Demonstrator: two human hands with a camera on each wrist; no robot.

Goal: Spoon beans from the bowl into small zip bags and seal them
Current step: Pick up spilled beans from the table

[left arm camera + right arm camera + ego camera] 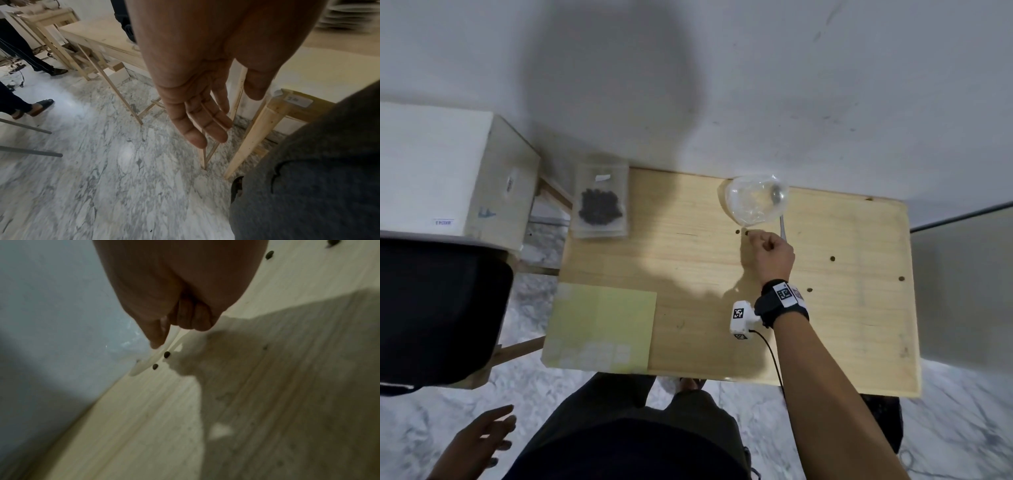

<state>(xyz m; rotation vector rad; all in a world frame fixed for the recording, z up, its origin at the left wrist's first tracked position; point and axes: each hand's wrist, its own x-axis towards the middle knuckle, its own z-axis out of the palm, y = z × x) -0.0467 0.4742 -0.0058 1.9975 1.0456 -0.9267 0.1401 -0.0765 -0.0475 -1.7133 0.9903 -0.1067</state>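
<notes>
A clear bowl (746, 205) stands at the table's far edge, a metal spoon (778, 196) lying in it with the handle sticking out toward me. Several dark beans lie loose on the wood; two beans (747, 233) (167, 354) are just in front of the bowl. My right hand (753, 236) (162, 340) hovers there with its fingers curled and the forefinger tip almost at the nearer bean; nothing shows in its grip. A stack of zip bags (601, 205), the top one filled with dark beans, lies at the table's far left corner. My left hand (500, 428) (205, 126) hangs off the table, fingers relaxed, holding nothing.
More stray beans (832, 258) dot the right half of the wooden table (688, 342). A pale green sheet (602, 329) overhangs the front left corner. A white box (431, 171) and a black seat (438, 308) stand to the left. Other people's legs (30, 55) are nearby.
</notes>
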